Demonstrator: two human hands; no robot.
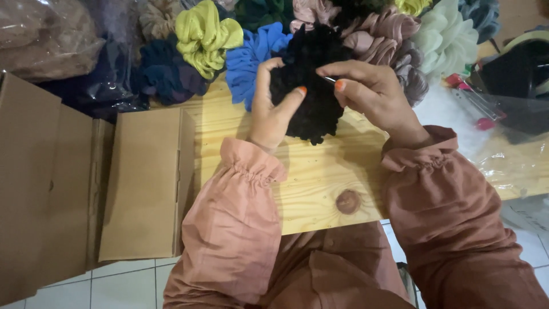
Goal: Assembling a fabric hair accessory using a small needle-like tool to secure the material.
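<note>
Pale wooden tabletop (pixel 320 183), knot near front edge. Scrunchie pile (pixel 217 40) along far edge. Black ruffled scrunchie (pixel 311 86) at tabletop middle, bulky, frilled edges. Left hand (pixel 273 106) half-closed, gripping its left side. Right hand (pixel 369 91) fingers pinched on thin needle (pixel 330 80) at its top.

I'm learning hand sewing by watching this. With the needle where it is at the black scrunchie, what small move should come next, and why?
Probably push the needle a little further into the black scrunchie. The right hand pinches it between thumb and forefinger with its tip at the fabric, while the left hand grips the scrunchie from the other side and steadies it above the wooden table. No thread can be made out.
</note>
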